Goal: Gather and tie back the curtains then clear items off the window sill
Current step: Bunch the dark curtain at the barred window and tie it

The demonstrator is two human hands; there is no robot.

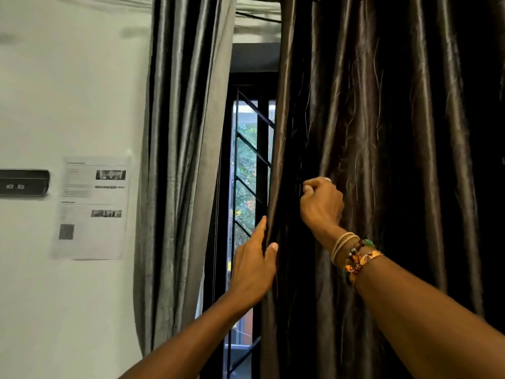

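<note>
The left hand (254, 269) and right hand (321, 203) grip the vertical dark curtain (396, 160).

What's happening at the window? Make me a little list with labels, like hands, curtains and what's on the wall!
left hand: pinches the inner edge of the dark curtain
right hand: higher up, fingers curled round a fold of the same curtain
bracelets: several, on the right wrist
grey curtain: hangs left of the gap, untouched
window: barred, seen through the gap, green leaves outside
wall: a printed paper and a black device
</note>
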